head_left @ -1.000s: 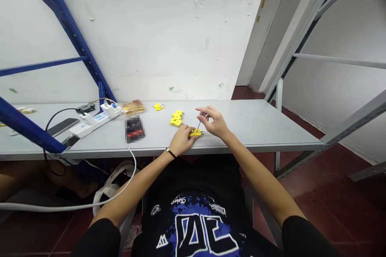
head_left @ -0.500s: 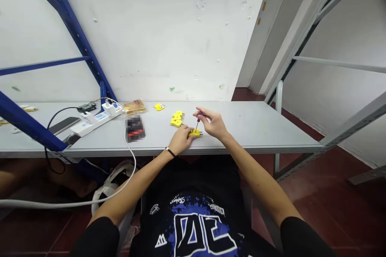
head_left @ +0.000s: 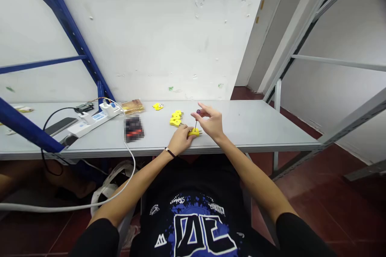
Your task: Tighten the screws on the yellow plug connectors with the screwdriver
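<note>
Left hand (head_left: 181,140): pinching one yellow plug (head_left: 195,131) — at its fingertips
Right hand (head_left: 211,122): fingers narrow around one screwdriver (head_left: 198,112) — above the plug
Beyond: three grouped plugs (head_left: 175,122), one yellow piece (head_left: 157,107)

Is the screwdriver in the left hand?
No, the right hand holds the screwdriver, while the left hand grips the yellow plug.

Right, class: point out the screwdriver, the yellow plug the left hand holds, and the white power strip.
Screwdriver (head_left: 198,111): head view, on the purple handle.
Yellow plug (head_left: 196,132): head view, on its body.
Power strip (head_left: 93,122): head view, on its casing.
</note>
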Tool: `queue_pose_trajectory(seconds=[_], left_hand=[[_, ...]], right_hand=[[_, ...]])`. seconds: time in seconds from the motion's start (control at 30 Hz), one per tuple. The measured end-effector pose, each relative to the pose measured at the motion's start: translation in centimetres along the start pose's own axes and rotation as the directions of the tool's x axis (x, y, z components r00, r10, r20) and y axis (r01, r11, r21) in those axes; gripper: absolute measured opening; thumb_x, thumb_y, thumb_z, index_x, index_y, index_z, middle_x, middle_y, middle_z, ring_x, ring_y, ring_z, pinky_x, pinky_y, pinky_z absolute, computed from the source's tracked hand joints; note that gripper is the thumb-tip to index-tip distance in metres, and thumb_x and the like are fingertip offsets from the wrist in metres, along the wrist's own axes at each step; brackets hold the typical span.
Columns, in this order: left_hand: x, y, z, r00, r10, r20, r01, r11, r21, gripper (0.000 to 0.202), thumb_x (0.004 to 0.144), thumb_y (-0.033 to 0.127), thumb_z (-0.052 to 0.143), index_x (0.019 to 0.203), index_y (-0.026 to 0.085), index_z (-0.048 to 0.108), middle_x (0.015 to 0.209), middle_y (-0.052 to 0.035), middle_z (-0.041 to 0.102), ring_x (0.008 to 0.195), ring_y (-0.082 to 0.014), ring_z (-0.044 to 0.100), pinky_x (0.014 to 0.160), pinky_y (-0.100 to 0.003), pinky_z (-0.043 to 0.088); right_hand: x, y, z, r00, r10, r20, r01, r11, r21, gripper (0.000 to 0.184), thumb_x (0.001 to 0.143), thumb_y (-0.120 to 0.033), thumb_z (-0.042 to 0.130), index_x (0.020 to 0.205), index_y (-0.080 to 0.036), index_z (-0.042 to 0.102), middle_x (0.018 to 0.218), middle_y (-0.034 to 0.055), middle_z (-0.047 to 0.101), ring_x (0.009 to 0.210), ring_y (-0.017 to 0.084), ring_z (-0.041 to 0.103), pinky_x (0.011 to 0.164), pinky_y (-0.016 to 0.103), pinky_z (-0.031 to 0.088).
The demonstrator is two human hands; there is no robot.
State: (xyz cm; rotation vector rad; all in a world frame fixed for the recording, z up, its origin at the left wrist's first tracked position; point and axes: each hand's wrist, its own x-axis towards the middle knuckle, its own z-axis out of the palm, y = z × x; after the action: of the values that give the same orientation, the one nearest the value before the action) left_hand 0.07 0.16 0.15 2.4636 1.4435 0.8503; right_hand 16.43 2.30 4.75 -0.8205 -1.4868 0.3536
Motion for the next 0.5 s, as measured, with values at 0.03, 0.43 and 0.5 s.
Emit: queue_pose_trajectory(seconds=[0.03,0.43,0.5], left_hand=[[0.0,0.0,0.0,1.000,-0.001,0.003,0.001,1.000,0.002,0.029,0.094,0.027,0.066,0.121,0.017,0.068,0.103,-0.0089,0.066,0.104,-0.0269,0.063,0.098,-0.042,0.051],[0.0,-0.2,0.1,1.000,0.003,-0.013,-0.002,1.000,0.010,0.030,0.094,0.027,0.066,0.122,0.018,0.068,0.102,-0.0084,0.066,0.104,-0.0264,0.063,0.097,-0.041,0.052],[0.0,-0.1,0.1,1.000,0.003,-0.010,-0.003,1.000,0.005,0.030,0.094,0.027,0.066,0.123,0.017,0.068,0.103,-0.0088,0.066,0.105,-0.0267,0.063,0.099,-0.041,0.051]], right_hand=[[0.0,0.1,-0.1,1.000,0.015,0.003,-0.015,1.000,0.023,0.038,0.083,-0.045,0.077,0.113,-0.023,0.078,0.088,0.0048,0.075,0.067,0.017,0.068,0.076,0.037,0.064],[0.4,-0.7,-0.9,0.982,-0.127,0.139,0.143,0.983,-0.116,0.028,0.088,-0.039,0.071,0.109,-0.022,0.079,0.096,0.0088,0.073,0.084,0.021,0.070,0.077,0.037,0.063],[0.4,-0.8,-1.0,0.992,-0.091,0.084,0.099,0.990,-0.103,0.024,0.086,-0.038,0.074,0.102,-0.022,0.080,0.088,0.0068,0.073,0.074,0.019,0.069,0.075,0.037,0.063]])
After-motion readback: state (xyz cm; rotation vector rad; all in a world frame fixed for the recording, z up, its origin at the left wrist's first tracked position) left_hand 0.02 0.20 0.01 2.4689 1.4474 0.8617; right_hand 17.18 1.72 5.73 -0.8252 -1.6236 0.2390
